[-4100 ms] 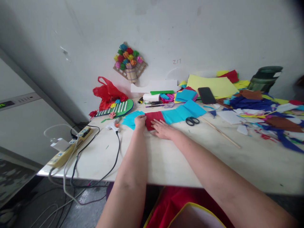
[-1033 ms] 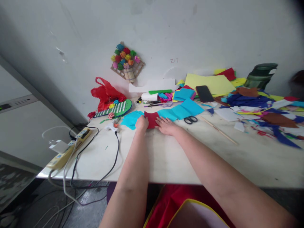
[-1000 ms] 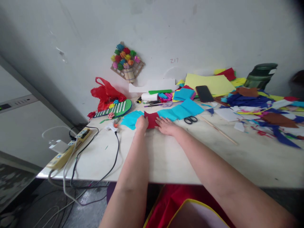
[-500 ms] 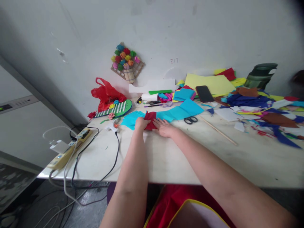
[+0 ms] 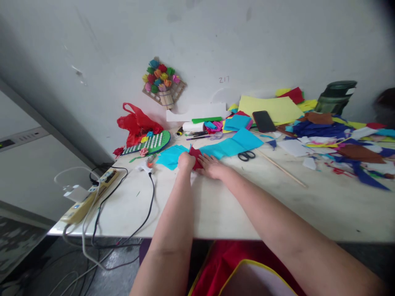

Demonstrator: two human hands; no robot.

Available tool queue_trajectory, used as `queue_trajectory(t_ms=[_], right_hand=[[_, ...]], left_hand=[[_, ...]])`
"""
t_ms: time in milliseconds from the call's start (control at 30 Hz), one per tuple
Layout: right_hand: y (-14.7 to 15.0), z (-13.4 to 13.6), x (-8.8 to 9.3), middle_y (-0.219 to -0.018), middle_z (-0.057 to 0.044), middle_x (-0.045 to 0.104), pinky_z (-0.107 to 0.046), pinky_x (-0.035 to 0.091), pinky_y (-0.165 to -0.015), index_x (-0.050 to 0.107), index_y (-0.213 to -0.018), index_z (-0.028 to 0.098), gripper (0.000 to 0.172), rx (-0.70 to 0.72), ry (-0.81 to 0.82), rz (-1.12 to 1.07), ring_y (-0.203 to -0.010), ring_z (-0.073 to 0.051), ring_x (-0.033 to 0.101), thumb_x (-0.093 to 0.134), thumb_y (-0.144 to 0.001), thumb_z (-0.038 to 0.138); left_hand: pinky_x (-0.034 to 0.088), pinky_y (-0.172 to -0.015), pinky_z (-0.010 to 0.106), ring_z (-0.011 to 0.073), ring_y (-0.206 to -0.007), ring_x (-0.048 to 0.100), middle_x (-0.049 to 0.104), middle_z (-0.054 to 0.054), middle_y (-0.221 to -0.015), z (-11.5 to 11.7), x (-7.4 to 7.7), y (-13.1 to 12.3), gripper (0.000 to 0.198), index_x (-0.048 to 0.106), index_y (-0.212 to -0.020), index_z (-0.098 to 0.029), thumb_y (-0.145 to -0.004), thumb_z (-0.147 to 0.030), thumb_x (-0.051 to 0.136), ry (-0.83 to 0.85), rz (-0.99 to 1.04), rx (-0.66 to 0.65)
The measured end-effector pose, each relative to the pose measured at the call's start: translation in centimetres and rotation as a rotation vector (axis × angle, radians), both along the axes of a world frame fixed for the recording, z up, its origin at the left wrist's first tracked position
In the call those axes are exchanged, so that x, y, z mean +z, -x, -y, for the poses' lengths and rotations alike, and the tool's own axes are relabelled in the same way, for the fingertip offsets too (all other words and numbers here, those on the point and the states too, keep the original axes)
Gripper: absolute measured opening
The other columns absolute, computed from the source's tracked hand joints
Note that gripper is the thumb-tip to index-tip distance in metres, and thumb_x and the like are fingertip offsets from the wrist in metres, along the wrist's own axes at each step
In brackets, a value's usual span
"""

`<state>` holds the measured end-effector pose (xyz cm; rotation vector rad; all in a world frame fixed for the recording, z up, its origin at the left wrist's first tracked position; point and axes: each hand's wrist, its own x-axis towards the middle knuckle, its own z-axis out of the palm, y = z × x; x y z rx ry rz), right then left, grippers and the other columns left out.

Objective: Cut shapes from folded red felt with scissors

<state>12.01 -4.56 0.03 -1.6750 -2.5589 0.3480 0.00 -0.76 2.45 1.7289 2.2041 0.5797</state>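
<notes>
A small folded piece of dark red paper (image 5: 195, 158) lies on the white table (image 5: 216, 197) among sheets of turquoise paper (image 5: 231, 144). My left hand (image 5: 186, 161) is closed on the red paper's left side, pinching it. My right hand (image 5: 212, 167) lies flat with fingers stretched out, pressing on the paper's right side. Most of the red paper is hidden between the two hands.
Black scissors (image 5: 246, 155) and a thin wooden stick (image 5: 282, 168) lie right of my hands. A phone (image 5: 263, 121) rests on yellow paper. Scraps of coloured paper (image 5: 339, 139) cover the right side. A power strip (image 5: 89, 195) with cables sits at the left edge, and a red bag (image 5: 137, 123) stands by the wall.
The red paper has been folded smaller, from a wide rectangle to a narrow piece. Both hands have drawn closer together on it.
</notes>
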Motion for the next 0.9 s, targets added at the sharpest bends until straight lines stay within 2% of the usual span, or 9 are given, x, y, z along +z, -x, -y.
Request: queue_trajectory(t_ms=[333, 600, 900], right_hand=[[0.2, -0.5, -0.7, -0.151, -0.005, 0.009, -0.044, 0.006, -0.110, 0.017, -0.145, 0.013, 0.068, 0.006, -0.043, 0.036, -0.138, -0.024, 0.004, 0.021, -0.088, 0.050], [0.2, 0.1, 0.0, -0.151, -0.005, 0.011, -0.044, 0.007, -0.110, 0.018, -0.144, 0.015, 0.064, -0.006, -0.030, 0.013, -0.138, -0.024, 0.005, 0.026, -0.088, 0.045], [0.1, 0.1, -0.3, -0.151, -0.007, 0.012, -0.044, 0.006, -0.110, 0.012, -0.145, 0.011, 0.067, -0.005, -0.048, -0.030, -0.138, -0.024, 0.005, 0.028, -0.087, 0.041]], left_hand=[[0.046, -0.077, 0.032, 0.0263, -0.099, 0.060, 0.063, 0.015, -0.108, 1.3, 0.5, -1.9, 0.029, 0.062, -0.099, -0.014, -0.071, -0.021, 0.056, -0.035, 0.004, 0.088], [0.046, -0.075, 0.032, 0.0255, -0.094, 0.061, 0.064, 0.017, -0.102, 0.3, -0.7, -2.7, 0.033, 0.062, -0.095, -0.013, -0.078, -0.040, 0.051, -0.027, 0.006, 0.117], [0.046, -0.076, 0.032, 0.0259, -0.095, 0.061, 0.064, 0.017, -0.102, -0.1, -1.4, -2.8, 0.034, 0.060, -0.096, -0.014, -0.079, -0.041, 0.051, -0.053, -0.034, 0.138]])
